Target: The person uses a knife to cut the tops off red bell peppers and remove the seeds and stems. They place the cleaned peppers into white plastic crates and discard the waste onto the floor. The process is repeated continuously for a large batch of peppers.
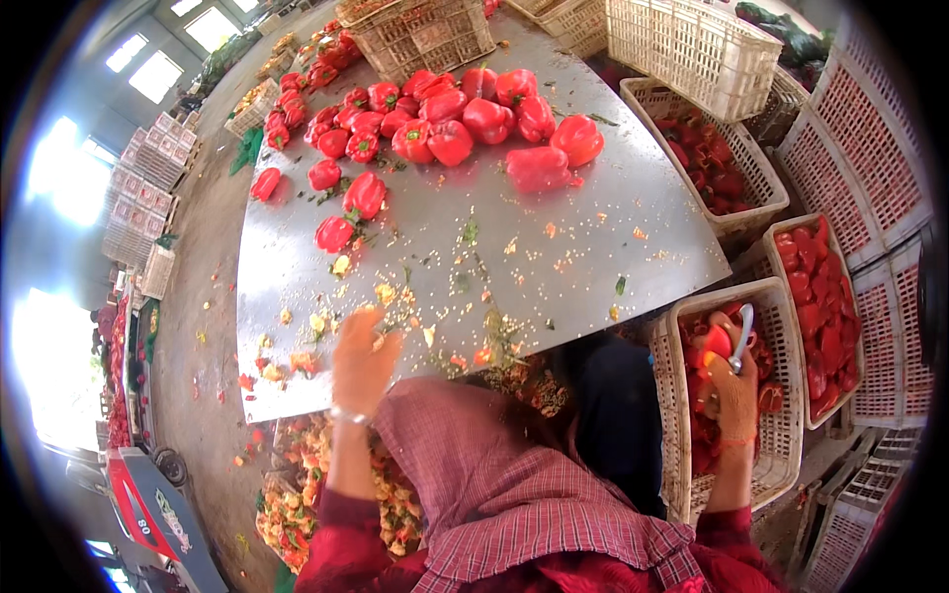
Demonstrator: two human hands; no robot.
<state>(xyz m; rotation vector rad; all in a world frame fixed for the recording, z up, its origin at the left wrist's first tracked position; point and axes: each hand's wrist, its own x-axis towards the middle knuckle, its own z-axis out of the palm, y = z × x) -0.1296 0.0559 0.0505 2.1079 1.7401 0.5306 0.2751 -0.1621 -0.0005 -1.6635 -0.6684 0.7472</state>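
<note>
My right hand (730, 404), in an orange-tan glove, is over a white plastic crate (787, 385) of red pepper pieces. It grips a curved metal tool (744, 333) along with a piece of red bell pepper (716, 344). Over the near left edge of the metal table (637, 215) is my left hand (365, 357), gloved and blurred. Seeds and pale pepper cores (317, 323) lie scattered around it. Whether its fingers hold anything is not visible. Whole red bell peppers (445, 107) are heaped on the far part of the table.
Below the table's near left edge is a pile of cores and trimmings (296, 482). Right of the table stand another crate of pepper pieces (815, 319) and a stack of white crates (852, 133). A crate (419, 37) sits at the table's far end. A red-and-grey vehicle (159, 511) is at lower left.
</note>
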